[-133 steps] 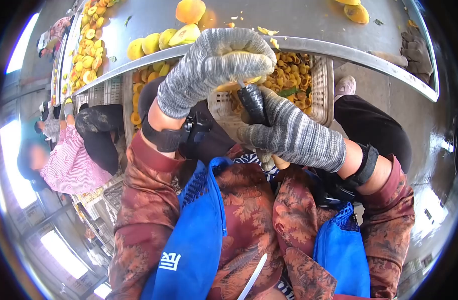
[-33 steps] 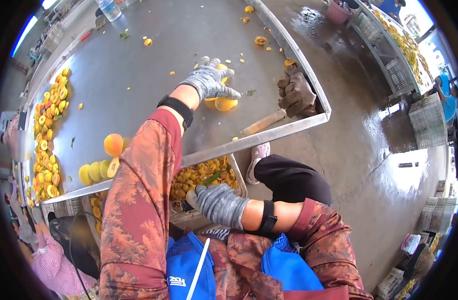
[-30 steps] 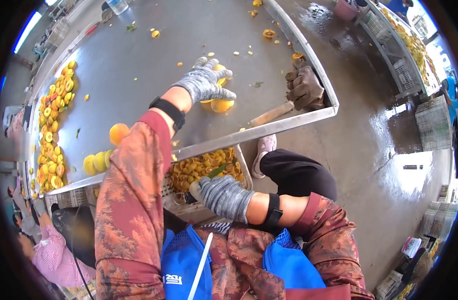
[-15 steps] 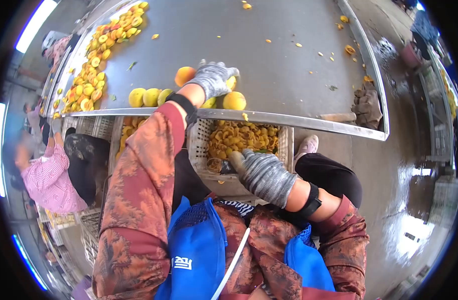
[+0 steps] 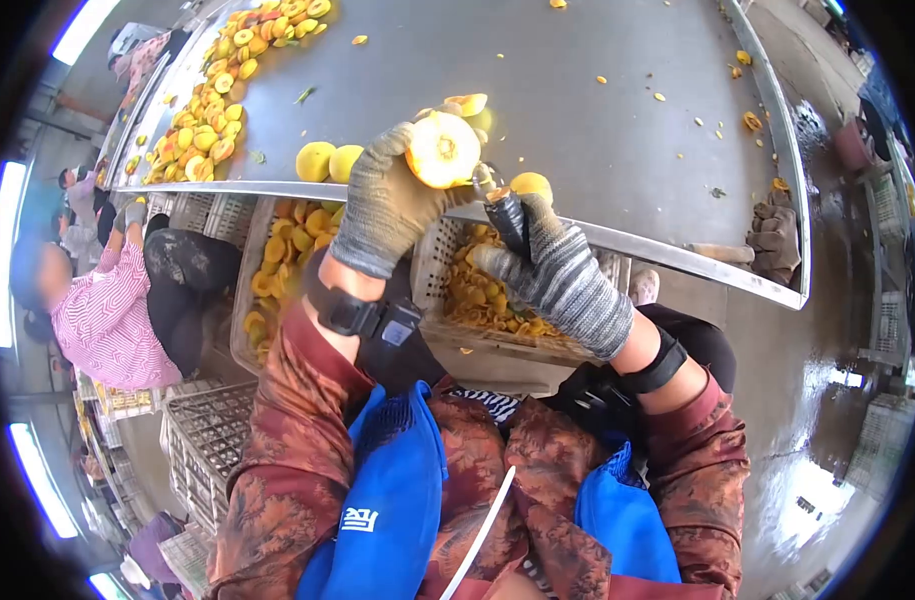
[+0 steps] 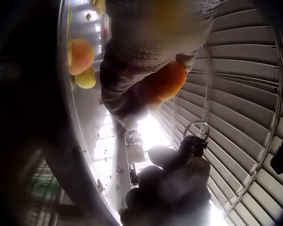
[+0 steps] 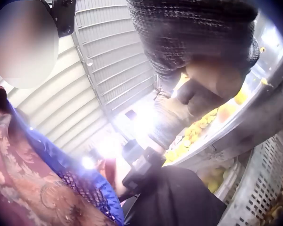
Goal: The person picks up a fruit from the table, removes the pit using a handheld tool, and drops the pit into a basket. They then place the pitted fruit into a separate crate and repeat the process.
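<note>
In the head view my gloved left hand (image 5: 387,205) holds a halved yellow peach (image 5: 444,150) at the table's front edge, its cut face turned up. Its orange skin also shows between the fingers in the left wrist view. My gloved right hand (image 5: 572,275) grips a pitting tool by its black wrapped handle (image 5: 507,220), with the metal end right beside the peach half. A thin metal loop (image 6: 196,127) on the tool shows in the left wrist view. Behind the hands lie more peaches, one a whole yellow peach (image 5: 532,185). The right wrist view is partly blurred and overexposed.
A metal table (image 5: 617,130) with a raised rim lies ahead, bearing heaped peach halves (image 5: 202,125) at left. Brown gloves (image 5: 774,240) lie in its right corner. Below stand a crate of peach pieces (image 5: 522,340) and another crate (image 5: 242,345). A person in pink (image 5: 112,315) sits at left.
My left hand has drawn back from the peaches on the table and turned over, now with a peach half. My right hand has risen from above the crate, bringing the tool to the peach.
</note>
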The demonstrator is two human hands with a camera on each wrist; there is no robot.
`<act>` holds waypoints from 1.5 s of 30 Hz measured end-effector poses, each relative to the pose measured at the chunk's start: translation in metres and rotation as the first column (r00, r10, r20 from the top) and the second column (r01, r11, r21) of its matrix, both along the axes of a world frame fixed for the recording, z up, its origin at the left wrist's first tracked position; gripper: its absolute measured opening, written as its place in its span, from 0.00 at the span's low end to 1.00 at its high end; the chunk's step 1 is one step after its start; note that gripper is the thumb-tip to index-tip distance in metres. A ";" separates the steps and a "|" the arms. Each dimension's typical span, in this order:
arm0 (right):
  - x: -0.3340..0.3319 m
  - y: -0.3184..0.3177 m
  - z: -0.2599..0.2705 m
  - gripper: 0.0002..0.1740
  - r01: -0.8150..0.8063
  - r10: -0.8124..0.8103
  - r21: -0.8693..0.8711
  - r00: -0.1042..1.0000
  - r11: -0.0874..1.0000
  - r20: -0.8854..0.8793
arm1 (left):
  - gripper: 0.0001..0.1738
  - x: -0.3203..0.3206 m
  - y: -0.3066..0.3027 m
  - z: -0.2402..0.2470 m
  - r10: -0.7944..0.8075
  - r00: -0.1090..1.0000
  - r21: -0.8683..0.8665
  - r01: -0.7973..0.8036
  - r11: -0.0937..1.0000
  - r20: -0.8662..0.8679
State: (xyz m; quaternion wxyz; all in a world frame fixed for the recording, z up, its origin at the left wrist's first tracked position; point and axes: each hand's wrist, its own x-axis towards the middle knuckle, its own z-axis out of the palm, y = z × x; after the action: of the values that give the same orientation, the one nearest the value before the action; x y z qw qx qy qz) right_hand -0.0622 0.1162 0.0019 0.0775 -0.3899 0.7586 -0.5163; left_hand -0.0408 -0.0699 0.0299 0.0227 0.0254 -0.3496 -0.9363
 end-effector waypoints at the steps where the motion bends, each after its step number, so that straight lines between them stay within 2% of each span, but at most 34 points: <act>1: 0.002 -0.012 -0.006 0.26 -0.018 0.006 -0.095 0.992 0.995 -0.127 | 0.29 0.013 0.004 -0.004 0.021 0.999 0.052 -0.023 0.998 0.039; 2: 0.003 -0.016 -0.005 0.26 -0.023 0.012 -0.093 0.992 0.995 -0.122 | 0.29 0.018 0.007 -0.006 0.026 0.999 0.054 -0.029 0.998 0.045; 4: 0.004 -0.022 0.001 0.24 -0.047 0.047 0.031 0.999 0.998 -0.011 | 0.33 0.025 0.009 -0.012 0.150 0.985 -0.102 -0.141 0.985 0.085; 5: 0.004 -0.024 0.004 0.22 -0.060 0.060 0.031 0.998 0.998 -0.011 | 0.32 0.026 0.013 -0.010 0.259 0.957 -0.161 -0.237 0.958 0.131; 8: 0.005 -0.030 -0.003 0.21 -0.058 0.058 0.001 0.995 0.998 -0.077 | 0.30 0.030 0.012 -0.010 0.279 0.954 -0.151 -0.261 0.953 0.111; 9: 0.005 -0.030 0.002 0.19 -0.070 0.072 0.047 0.996 0.996 -0.045 | 0.30 0.031 0.013 -0.010 0.279 0.953 -0.150 -0.260 0.954 0.117; 11: 0.006 -0.032 0.000 0.21 -0.081 0.084 0.084 0.996 0.993 -0.031 | 0.28 0.032 0.014 -0.011 0.345 0.937 -0.327 -0.308 0.893 0.059; 12: 0.007 -0.034 -0.001 0.23 -0.093 0.097 0.118 0.995 0.989 -0.024 | 0.28 0.032 0.011 -0.018 0.345 0.936 -0.327 -0.306 0.894 0.066; 13: 0.006 -0.035 -0.016 0.23 -0.094 0.097 0.120 0.995 0.988 -0.019 | 0.27 0.031 0.006 -0.029 0.427 0.904 -0.603 -0.340 0.721 0.000; 14: 0.005 -0.038 -0.043 0.29 -0.057 0.120 0.167 0.910 0.984 -0.396 | 0.26 0.031 0.003 -0.036 0.480 0.873 -0.814 -0.341 0.470 -0.089; 15: 0.005 -0.041 -0.050 0.34 -0.005 0.146 0.196 0.686 0.981 -0.713 | 0.26 0.033 0.006 -0.031 0.480 0.873 -0.815 -0.338 0.471 -0.085; 16: 0.007 -0.041 -0.054 0.34 -0.005 0.146 0.197 0.689 0.980 -0.710 | 0.25 0.035 0.011 -0.021 0.418 0.908 -0.631 -0.345 0.695 -0.035; 17: 0.010 -0.043 -0.046 0.39 -0.045 0.094 0.099 0.814 0.994 -0.573 | 0.25 0.035 0.015 -0.017 0.343 0.939 -0.395 -0.318 0.862 -0.007; 18: 0.011 -0.044 -0.038 0.44 -0.064 0.056 -0.006 0.910 0.998 -0.410 | 0.25 0.035 0.015 -0.023 0.341 0.940 -0.395 -0.314 0.863 -0.004; 19: 0.011 -0.044 -0.032 0.44 -0.062 0.054 -0.006 0.912 0.998 -0.407 | 0.14 0.034 0.014 -0.033 0.433 0.888 -0.615 -0.429 0.661 -0.154; 20: 0.011 -0.044 -0.028 0.44 -0.106 0.092 -0.051 0.970 0.993 -0.227 | 0.12 0.034 0.014 -0.035 0.468 0.823 -0.760 -0.519 0.391 -0.322; 21: 0.012 -0.044 -0.026 0.44 -0.139 0.135 -0.104 0.990 0.985 -0.038 | 0.12 0.035 0.014 -0.033 0.466 0.827 -0.764 -0.512 0.392 -0.315; 24: 0.013 -0.042 -0.029 0.44 -0.155 0.151 -0.042 0.985 0.987 -0.079 | 0.09 0.037 0.016 -0.020 0.380 0.886 -0.814 -0.417 0.404 -0.266; 26: 0.013 -0.040 -0.031 0.43 -0.161 0.160 -0.039 0.987 0.986 -0.015 | 0.09 0.039 0.016 -0.017 0.321 0.883 -0.901 -0.405 0.155 -0.342; 27: 0.013 -0.040 -0.030 0.41 -0.170 0.172 -0.037 0.984 0.985 0.038 | 0.09 0.040 0.015 -0.017 0.316 0.888 -0.905 -0.395 0.157 -0.333; 28: 0.014 -0.039 -0.027 0.41 -0.164 0.166 -0.040 0.985 0.986 0.049 | 0.12 0.042 0.014 -0.018 0.305 0.903 -0.899 -0.376 0.224 -0.302; 29: 0.014 -0.037 -0.020 0.39 -0.175 0.175 -0.013 0.975 0.984 0.139 | 0.21 0.044 0.014 -0.018 0.292 0.917 -0.889 -0.354 0.291 -0.270; 30: 0.015 -0.037 -0.018 0.36 -0.189 0.181 0.012 0.957 0.982 0.227 | 0.21 0.045 0.016 -0.017 0.287 0.922 -0.893 -0.342 0.291 -0.259; 31: 0.016 -0.039 -0.027 0.31 -0.136 0.147 -0.140 0.987 0.981 0.071 | 0.21 0.045 0.019 -0.016 0.315 0.918 -0.841 -0.359 0.404 -0.240; 32: 0.018 -0.039 -0.026 0.31 -0.129 0.142 -0.144 0.986 0.981 0.082 | 0.21 0.046 0.020 -0.016 0.341 0.915 -0.776 -0.374 0.508 -0.217; 34: 0.019 -0.035 -0.022 0.30 -0.144 0.159 -0.148 0.983 0.978 0.091 | 0.21 0.046 0.022 -0.015 0.329 0.919 -0.753 -0.372 0.543 -0.216; 36: 0.022 -0.033 -0.024 0.30 -0.122 0.132 -0.072 0.977 0.990 0.169 | 0.21 0.045 0.024 -0.016 0.317 0.923 -0.727 -0.371 0.578 -0.219; 38: 0.019 -0.031 -0.021 0.30 -0.178 0.170 0.017 0.958 0.984 0.229 | 0.21 0.046 0.027 -0.017 0.390 0.898 -0.700 -0.412 0.583 -0.204; 40: 0.019 -0.031 -0.020 0.29 -0.169 0.167 -0.004 0.967 0.986 0.194 | 0.21 0.048 0.024 -0.018 0.356 0.916 -0.712 -0.374 0.594 -0.184; 41: 0.019 -0.031 -0.020 0.29 -0.176 0.173 -0.003 0.965 0.984 0.198 | 0.21 0.049 0.022 -0.018 0.315 0.912 -0.863 -0.368 0.345 -0.263; 42: 0.019 -0.031 -0.021 0.30 -0.181 0.178 -0.002 0.963 0.983 0.202 | 0.21 0.049 0.022 -0.017 0.249 0.912 -0.933 -0.353 0.065 -0.327; 43: 0.019 -0.031 -0.023 0.30 -0.175 0.172 -0.004 0.964 0.985 0.204 | 0.21 0.048 0.023 -0.016 0.243 0.914 -0.935 -0.349 0.066 -0.325; 44: 0.021 -0.032 -0.027 0.31 -0.167 0.172 -0.048 0.973 0.985 0.154 | 0.21 0.048 0.026 -0.015 0.303 0.918 -0.858 -0.360 0.367 -0.255; 45: 0.022 -0.033 -0.029 0.32 -0.163 0.172 -0.091 0.980 0.982 0.102 | 0.20 0.048 0.027 -0.014 0.342 0.924 -0.690 -0.360 0.628 -0.171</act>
State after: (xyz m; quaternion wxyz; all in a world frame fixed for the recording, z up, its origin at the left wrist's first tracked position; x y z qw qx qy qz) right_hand -0.0402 0.0837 -0.0275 0.1462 -0.4263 0.6958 -0.5592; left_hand 0.0073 -0.0426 0.0157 0.2167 0.0712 -0.6705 -0.7059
